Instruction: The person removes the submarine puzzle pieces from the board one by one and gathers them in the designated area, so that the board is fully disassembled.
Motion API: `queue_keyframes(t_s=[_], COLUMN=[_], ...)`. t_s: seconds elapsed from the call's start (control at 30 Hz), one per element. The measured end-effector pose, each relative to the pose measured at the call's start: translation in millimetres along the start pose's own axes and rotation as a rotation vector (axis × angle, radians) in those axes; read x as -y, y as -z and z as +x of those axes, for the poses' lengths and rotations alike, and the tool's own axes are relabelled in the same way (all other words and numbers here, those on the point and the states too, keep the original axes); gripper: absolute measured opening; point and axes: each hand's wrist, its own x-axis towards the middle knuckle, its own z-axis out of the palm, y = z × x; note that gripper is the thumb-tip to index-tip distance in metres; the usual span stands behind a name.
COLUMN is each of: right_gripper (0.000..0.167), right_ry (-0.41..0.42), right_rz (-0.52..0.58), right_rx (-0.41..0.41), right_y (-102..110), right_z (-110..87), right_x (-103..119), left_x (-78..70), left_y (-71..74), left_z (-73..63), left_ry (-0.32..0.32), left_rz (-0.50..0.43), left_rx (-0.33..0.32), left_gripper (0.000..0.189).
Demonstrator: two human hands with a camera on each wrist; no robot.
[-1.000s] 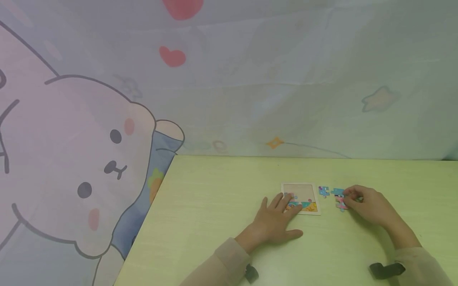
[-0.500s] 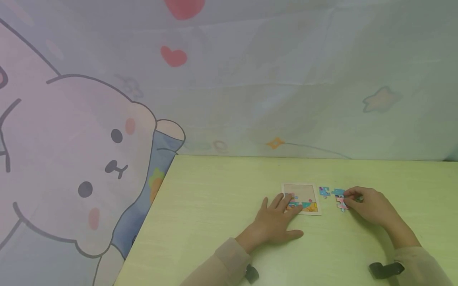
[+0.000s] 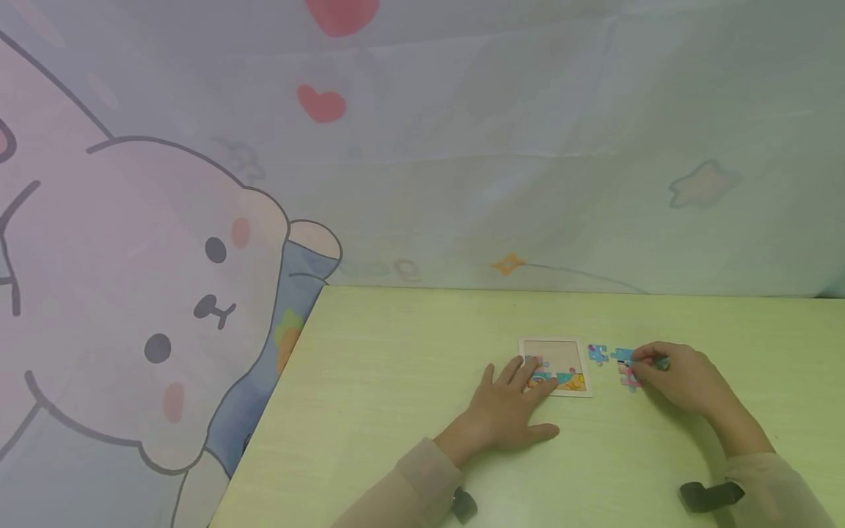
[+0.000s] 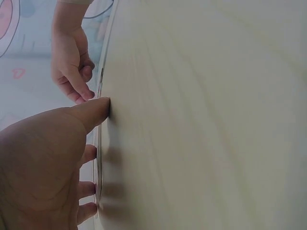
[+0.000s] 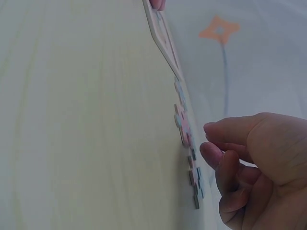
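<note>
My left hand (image 3: 505, 411) lies with spread, straight fingers over the lower left of a shallow puzzle frame (image 3: 590, 383), fingertips resting on it. Colourful jigsaw pieces (image 3: 573, 381) fill the frame's lower part; its upper part shows bare backing. My right hand (image 3: 683, 375) hovers over loose pieces right of the frame, thumb and index finger near each other, other fingers bent. In the right wrist view a small gap shows between the right fingertips (image 5: 211, 148), with nothing seen in it. Nearest them are a blue piece (image 3: 623, 355) and a pink piece (image 3: 628, 377).
Another blue-and-purple piece (image 3: 597, 353) lies between the frame and the right hand. More loose pieces (image 5: 195, 179) lie under the right hand, partly hidden in the head view. A printed cloth (image 3: 462, 183) hangs behind the light table (image 3: 396, 367).
The right hand has shifted very slightly left over the pink and blue pieces. The left hand and the frame have stayed in place.
</note>
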Motion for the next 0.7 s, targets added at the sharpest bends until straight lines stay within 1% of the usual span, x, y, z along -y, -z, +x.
queue_keyframes(t_s=[0.17, 0.3, 0.4, 0.57, 0.7], right_gripper=[0.033, 0.034, 0.032, 0.03, 0.029], right_ry=[0.019, 0.037, 0.051, 0.088, 0.112], right_rz=[0.035, 0.095, 0.128, 0.131, 0.157], right_rx=[0.013, 0.036, 0.045, 0.049, 0.067], right_y=[0.6, -3.3, -8.7, -20.5, -31.2], right_z=[5.1, 10.5, 15.3, 25.4, 34.2], right_x=[4.7, 12.9, 22.1, 37.9, 48.7], left_x=[0.1, -0.2, -0.3, 2.0, 5.0], left_y=[-0.5, -0.6, -0.6, -2.0, -3.7], left_z=[2.1, 2.5, 2.2, 0.1, -2.4], left_ry=[0.006, 0.015, 0.022, 0.043, 0.065], left_rz=[0.018, 0.017, 0.009, 0.015, 0.025], left_rx=[-0.004, -0.003, -0.004, -0.009, 0.0], left_gripper=[0.075, 0.075, 0.076, 0.078, 0.078])
